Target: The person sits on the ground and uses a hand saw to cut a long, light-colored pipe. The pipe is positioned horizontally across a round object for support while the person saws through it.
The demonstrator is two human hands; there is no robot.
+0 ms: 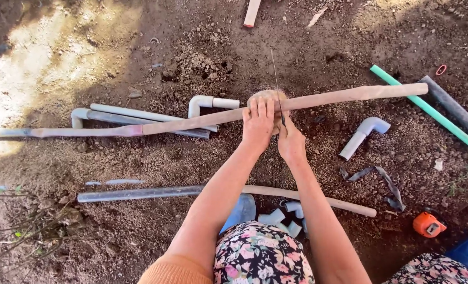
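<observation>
A: Status on the long pipe (344, 96)?
B: Cut looks barely begun; pipe shows whole on both sides of the hands, no severed piece visible. Most of it is left.
A: Hands?
B: Left hand (259, 123) wrapped over the pipe mid-length, pinning it. Right hand (291, 142) just beside it, closed on a thin blade (277, 87) crossing the pipe. Pipe lies across above the soil (139, 231).

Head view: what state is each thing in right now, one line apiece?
Long pipe: lifted off the soil, nearly level, dirt-stained.
Left hand: fingers wrapped over the long pipe.
Right hand: closed around a thin blade standing across the pipe.
Grey elbow piece: lying loose on the soil.
Tape measure: on the ground, tape retracted.
Black strap: lying twisted.
</observation>
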